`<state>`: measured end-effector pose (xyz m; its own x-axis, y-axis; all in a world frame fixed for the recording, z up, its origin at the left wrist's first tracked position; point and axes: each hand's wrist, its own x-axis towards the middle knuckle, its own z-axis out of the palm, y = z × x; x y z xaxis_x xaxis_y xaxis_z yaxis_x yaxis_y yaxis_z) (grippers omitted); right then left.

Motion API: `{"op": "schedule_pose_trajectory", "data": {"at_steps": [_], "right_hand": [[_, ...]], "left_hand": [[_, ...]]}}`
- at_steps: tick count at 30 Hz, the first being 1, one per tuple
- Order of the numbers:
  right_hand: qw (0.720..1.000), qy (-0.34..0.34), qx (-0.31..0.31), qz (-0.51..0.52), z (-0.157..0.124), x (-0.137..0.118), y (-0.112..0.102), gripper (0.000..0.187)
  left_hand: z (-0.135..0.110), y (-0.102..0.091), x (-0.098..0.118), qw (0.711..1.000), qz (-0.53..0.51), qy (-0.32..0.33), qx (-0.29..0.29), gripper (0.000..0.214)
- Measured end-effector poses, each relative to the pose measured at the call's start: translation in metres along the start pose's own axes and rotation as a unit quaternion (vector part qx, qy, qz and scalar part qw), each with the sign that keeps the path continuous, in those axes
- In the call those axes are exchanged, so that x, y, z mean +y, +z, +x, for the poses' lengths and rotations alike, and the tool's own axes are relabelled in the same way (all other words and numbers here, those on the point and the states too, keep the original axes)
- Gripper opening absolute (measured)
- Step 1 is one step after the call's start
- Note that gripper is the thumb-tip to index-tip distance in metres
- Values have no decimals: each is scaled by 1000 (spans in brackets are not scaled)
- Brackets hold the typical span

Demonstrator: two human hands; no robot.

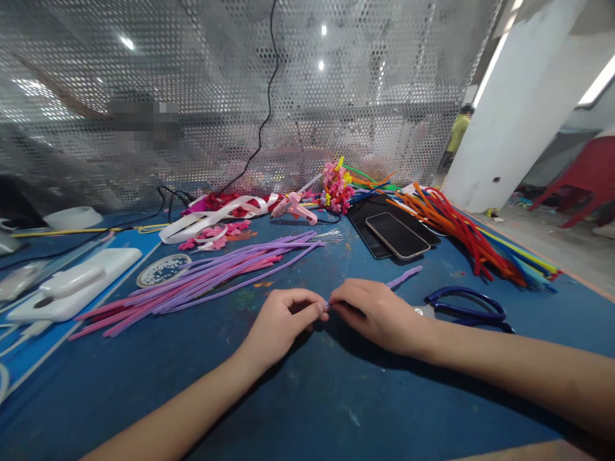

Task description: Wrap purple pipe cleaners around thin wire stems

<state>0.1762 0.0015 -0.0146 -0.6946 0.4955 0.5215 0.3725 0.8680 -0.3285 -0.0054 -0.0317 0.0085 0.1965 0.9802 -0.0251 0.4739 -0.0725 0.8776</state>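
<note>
Both my hands meet at the middle of the blue table [307, 397]. My left hand [283, 320] and my right hand [375, 310] each pinch a purple pipe cleaner [403, 276]; its free end sticks out up and to the right behind my right hand. The fingertips nearly touch. A loose pile of purple and pink pipe cleaners [206, 278] lies just left of my left hand.
Blue-handled scissors [468, 308] lie right of my right hand. Behind are a phone [396, 235] on a dark case, a bundle of orange, red and blue pipe cleaners [461, 234], a pink glue gun [295, 208], white ribbon [216, 218], and white devices [72, 285] at left. A perforated metal screen [230, 96] backs the table.
</note>
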Motion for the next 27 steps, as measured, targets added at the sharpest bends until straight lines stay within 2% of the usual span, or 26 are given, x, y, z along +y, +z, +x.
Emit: {"op": "schedule_pose_trajectory", "data": {"at_steps": [3,7,18,23,27], "right_hand": [[1000,-11,17,-5,0,0,-1,15],[999,-20,27,-16,-2,1,-1,15],[995,-30,-2,-100,-2,1,2,21],[992,14,-18,-126,-2,1,0,18],[990,63,-49,-117,-1,5,-1,18]], "left_hand": [[3,-4,1,999,-41,-22,-24,23],[3,-4,1,997,-75,-19,-27,21],[-3,5,2,1000,4,9,3,19],[0,2,1,999,19,23,26,18],[4,-6,-1,999,-27,-4,17,18]]}}
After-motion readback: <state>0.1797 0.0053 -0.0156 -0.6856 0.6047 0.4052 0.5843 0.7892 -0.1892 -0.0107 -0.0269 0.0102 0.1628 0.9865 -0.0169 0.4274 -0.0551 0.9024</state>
